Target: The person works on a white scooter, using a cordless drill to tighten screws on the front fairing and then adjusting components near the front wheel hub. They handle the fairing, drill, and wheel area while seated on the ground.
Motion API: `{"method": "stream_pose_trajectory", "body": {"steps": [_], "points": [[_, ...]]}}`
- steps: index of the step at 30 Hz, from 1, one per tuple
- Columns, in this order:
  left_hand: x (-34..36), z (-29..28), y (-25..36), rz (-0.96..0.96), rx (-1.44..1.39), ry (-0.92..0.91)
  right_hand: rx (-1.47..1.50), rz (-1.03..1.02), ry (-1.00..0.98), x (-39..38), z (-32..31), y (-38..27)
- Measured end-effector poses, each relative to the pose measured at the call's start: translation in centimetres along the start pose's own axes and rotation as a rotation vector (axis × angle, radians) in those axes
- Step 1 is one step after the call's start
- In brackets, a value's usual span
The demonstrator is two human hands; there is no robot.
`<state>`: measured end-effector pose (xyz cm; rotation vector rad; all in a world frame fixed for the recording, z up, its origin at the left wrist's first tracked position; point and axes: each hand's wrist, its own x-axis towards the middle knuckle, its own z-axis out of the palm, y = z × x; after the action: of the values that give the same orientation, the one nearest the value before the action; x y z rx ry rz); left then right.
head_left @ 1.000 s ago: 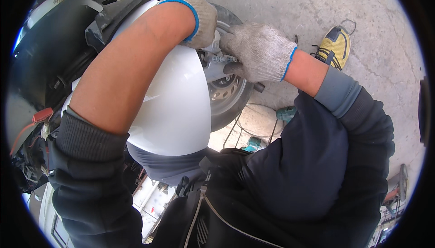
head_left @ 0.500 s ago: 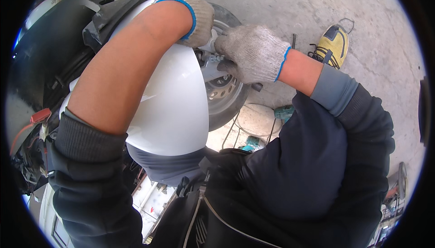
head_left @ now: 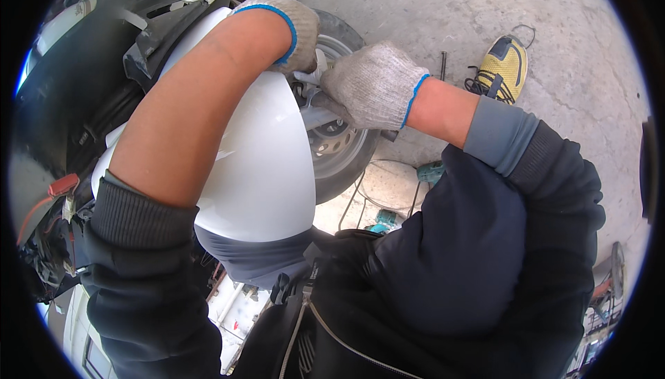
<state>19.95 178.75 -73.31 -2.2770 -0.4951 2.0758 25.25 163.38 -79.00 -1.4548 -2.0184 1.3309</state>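
Note:
My left hand (head_left: 302, 36), in a grey knit glove with a blue cuff, reaches over the far edge of a glossy white body panel (head_left: 267, 164); its fingers are hidden. Beside it, my right hand (head_left: 374, 86), in a matching glove, is closed in a fist, with thumb and fingers curled toward the left hand. What it grips, if anything, cannot be made out. Between the two hands shows a small pale part (head_left: 315, 68). Below them is a spoked wheel with a black tyre (head_left: 339, 183), partly covered by the panel and the right hand.
Black bodywork (head_left: 66, 95) and a red clip on a wire (head_left: 64, 185) lie to the left. Teal power tools (head_left: 383, 221) rest near a round pale disc (head_left: 388, 183). On the concrete floor are a bolt-like rod (head_left: 443, 65) and my yellow shoe (head_left: 503, 67).
My right hand has moved slightly left and turned a little, still closed. My left hand has shifted slightly left at the panel's far edge.

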Motion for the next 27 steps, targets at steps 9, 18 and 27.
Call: {"method": "stream_pose_trajectory", "body": {"steps": [9,18,27], "points": [[1.2,0.7,-1.2,0.056,0.032,-0.001,0.01,-0.059,0.124,0.1,0.5,0.3],[2.1,-2.1,-1.8,0.071,-0.017,0.019,0.104,-0.042,0.308,-0.7,-0.4,2.1],[0.2,-3.5,0.7,0.098,0.03,-0.076,0.27,0.131,0.111,-3.0,-1.8,2.4]]}}
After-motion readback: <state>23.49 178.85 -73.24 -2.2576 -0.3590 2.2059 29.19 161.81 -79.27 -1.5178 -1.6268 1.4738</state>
